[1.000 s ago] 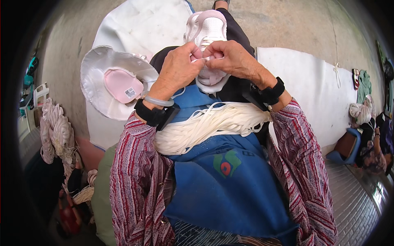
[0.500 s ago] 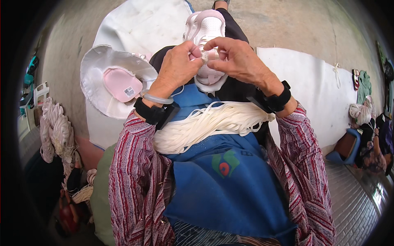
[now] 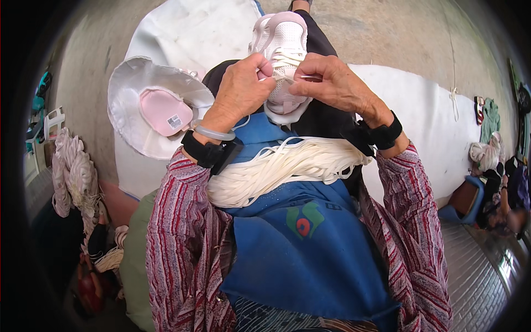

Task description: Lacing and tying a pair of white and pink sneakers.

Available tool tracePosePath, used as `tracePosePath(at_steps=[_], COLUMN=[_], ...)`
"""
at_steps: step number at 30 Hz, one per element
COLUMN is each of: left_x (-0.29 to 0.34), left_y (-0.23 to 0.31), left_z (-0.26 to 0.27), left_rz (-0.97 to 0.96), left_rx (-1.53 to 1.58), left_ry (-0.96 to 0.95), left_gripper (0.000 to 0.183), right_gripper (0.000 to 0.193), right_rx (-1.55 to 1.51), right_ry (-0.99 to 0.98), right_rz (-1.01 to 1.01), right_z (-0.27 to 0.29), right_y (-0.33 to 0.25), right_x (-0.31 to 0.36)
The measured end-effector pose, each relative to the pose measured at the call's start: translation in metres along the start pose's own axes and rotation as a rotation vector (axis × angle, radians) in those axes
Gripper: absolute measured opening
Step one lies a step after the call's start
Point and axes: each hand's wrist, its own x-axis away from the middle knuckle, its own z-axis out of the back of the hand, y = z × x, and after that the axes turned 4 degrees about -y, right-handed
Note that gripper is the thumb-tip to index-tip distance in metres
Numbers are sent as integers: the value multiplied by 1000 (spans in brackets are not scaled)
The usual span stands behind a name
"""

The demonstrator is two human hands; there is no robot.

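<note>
A white and pink sneaker [image 3: 289, 36] rests toe-away between my knees, with a second one partly hidden beside it. Off-white shoelace [image 3: 289, 58] crosses its front. My left hand [image 3: 246, 83] pinches a lace end at the shoe's left side. On the right, my right hand [image 3: 332, 83] grips the other end between thumb and fingers, and the lace runs across the tongue between them. A thick bundle of cream laces [image 3: 276, 174] lies over the blue apron [image 3: 298, 260] on my lap.
To the left, an open white cloth bag [image 3: 123, 105] holds a pink padded piece [image 3: 157, 108] with a label. White sheets [image 3: 409, 99] cover the floor on both sides. More lace bundles [image 3: 77, 171] hang at far left. A person [image 3: 500, 210] sits at far right near a blue chair [image 3: 464, 199].
My right hand has moved right and slightly down, away from my left hand, drawing the lace out between them. The sneaker has shifted slightly right. My left hand stays nearly in place.
</note>
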Motion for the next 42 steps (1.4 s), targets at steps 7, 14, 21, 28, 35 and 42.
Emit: tracePosePath(at_steps=[7, 14, 21, 28, 35, 42], left_x=[-4, -14, -13, -19, -20, -17], left_y=[0, -8, 3, -6, -6, 6], left_z=[-6, -8, -4, -11, -9, 3], left_rz=[-112, -256, -100, -209, -332, -247], left_rx=[33, -2, 49, 8, 19, -28], left_ry=[54, -5, -63, 90, 81, -32], left_gripper=[17, 13, 12, 9, 15, 16], right_gripper=[18, 12, 15, 18, 17, 8], right_rx=[-36, 106, 256, -27, -60, 320], right_ry=[56, 231, 474, 237, 110, 545], right_rz=[102, 125, 154, 90, -48, 242], right_z=[-1, -11, -17, -22, -15, -19], right_y=[2, 4, 1, 0, 2, 9], right_x=[11, 9, 9, 9, 8, 7])
